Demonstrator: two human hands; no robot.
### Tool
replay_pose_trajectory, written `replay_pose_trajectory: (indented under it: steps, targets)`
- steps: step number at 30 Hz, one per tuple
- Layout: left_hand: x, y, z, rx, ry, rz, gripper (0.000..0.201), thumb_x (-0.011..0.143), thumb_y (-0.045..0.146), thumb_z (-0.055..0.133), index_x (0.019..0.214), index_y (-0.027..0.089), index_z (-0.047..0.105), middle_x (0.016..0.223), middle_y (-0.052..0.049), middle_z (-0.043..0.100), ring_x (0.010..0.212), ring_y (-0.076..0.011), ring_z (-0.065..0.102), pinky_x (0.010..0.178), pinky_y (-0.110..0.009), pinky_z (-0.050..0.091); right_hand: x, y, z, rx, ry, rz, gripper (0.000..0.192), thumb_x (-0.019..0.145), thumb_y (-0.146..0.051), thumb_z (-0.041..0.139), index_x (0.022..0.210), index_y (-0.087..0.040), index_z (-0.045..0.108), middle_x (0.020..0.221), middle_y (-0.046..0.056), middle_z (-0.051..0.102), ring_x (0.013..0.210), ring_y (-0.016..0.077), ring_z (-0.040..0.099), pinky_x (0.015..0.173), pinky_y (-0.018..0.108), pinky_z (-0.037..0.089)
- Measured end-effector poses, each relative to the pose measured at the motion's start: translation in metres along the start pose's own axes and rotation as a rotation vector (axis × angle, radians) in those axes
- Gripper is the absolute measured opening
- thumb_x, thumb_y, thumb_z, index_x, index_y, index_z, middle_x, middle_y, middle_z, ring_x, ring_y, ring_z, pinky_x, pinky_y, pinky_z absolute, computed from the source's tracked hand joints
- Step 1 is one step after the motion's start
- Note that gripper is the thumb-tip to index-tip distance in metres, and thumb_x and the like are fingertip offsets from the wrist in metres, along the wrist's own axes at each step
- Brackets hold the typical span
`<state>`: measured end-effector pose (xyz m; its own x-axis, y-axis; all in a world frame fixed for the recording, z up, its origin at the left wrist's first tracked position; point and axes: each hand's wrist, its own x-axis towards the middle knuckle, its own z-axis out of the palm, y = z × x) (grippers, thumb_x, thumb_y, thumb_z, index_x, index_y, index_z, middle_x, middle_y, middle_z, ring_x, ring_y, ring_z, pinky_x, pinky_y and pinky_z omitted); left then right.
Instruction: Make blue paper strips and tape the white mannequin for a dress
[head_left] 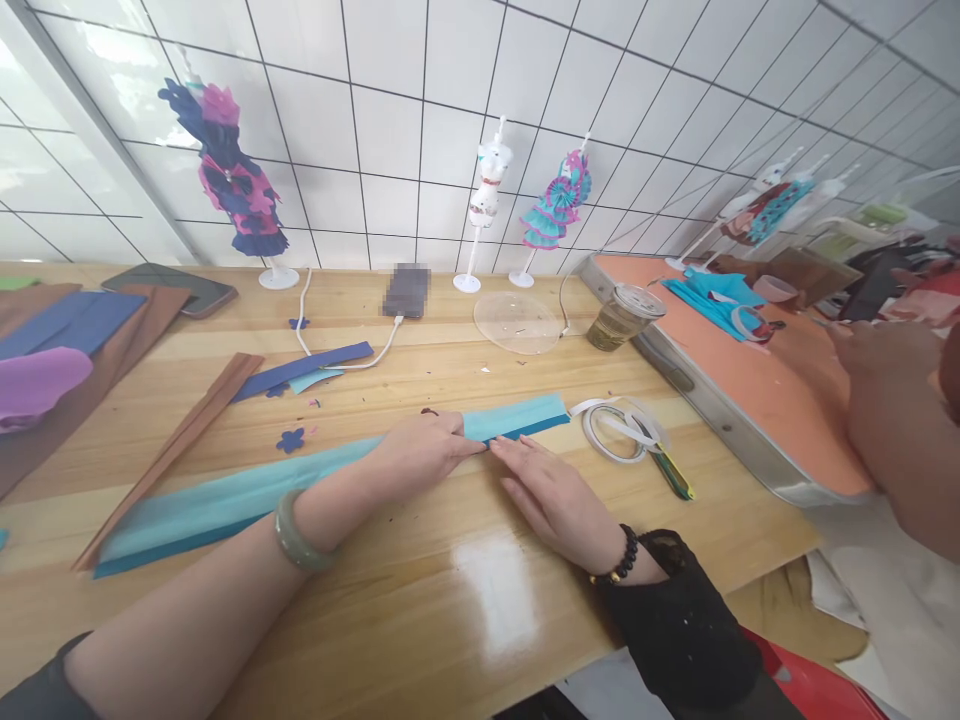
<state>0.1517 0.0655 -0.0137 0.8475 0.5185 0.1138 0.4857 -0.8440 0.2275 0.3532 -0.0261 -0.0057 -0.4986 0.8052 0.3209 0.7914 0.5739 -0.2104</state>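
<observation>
This looks like a craft workshop or classroom for making miniature clothes. Along the tiled wall stand small dress forms, one a white form and others wearing ruffled outfits, such as a navy-and-pink dress and a turquoise dress. The wooden table serves as a workbench, with a turquoise strip, a flower-shaped scrap, tape and a cutter. An orange worktop adjoins it, where another person's arm reaches in near more forms. Whether it is a business or a school, I cannot tell.
</observation>
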Motion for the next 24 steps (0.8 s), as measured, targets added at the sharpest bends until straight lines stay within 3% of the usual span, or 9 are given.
replay_pose_trajectory:
  steps: [5, 18, 24]
  targets:
    - [0.0, 0.001, -0.002, 0.004, -0.013, 0.0, 0.038, 0.092, 0.029, 0.026, 0.109, 0.034, 0.06, 0.079, -0.003, 0.054, 0.071, -0.015, 0.051, 0.06, -0.026, 0.035, 0.003, 0.0, 0.003, -0.083, -0.091, -0.011, 0.039, 0.09, -0.018, 0.036, 0.127, -0.01, 0.043, 0.126, 0.013, 0.052, 0.121, 0.018, 0.044, 0.103, 0.039, 0.038]
    - [-0.001, 0.002, -0.006, -0.065, -0.024, 0.0, 0.038, 0.092, 0.032, 0.026, 0.112, 0.032, 0.059, 0.079, -0.004, 0.053, 0.071, -0.0149, 0.049, 0.062, -0.026, 0.035, -0.015, 0.036, 0.01, -0.305, 0.023, 0.336, 0.042, 0.09, -0.029, 0.035, 0.124, -0.008, 0.046, 0.124, 0.019, 0.052, 0.117, 0.0269, 0.047, 0.098, 0.046, 0.039]
    - [-0.001, 0.001, -0.003, -0.078, -0.007, -0.001, 0.039, 0.093, 0.033, 0.024, 0.112, 0.033, 0.058, 0.08, -0.004, 0.053, 0.071, -0.0146, 0.049, 0.062, -0.026, 0.034, -0.017, 0.042, 0.014, -0.367, 0.029, 0.411, 0.044, 0.09, -0.032, 0.035, 0.121, -0.004, 0.049, 0.125, 0.021, 0.051, 0.12, 0.0283, 0.044, 0.099, 0.046, 0.037]
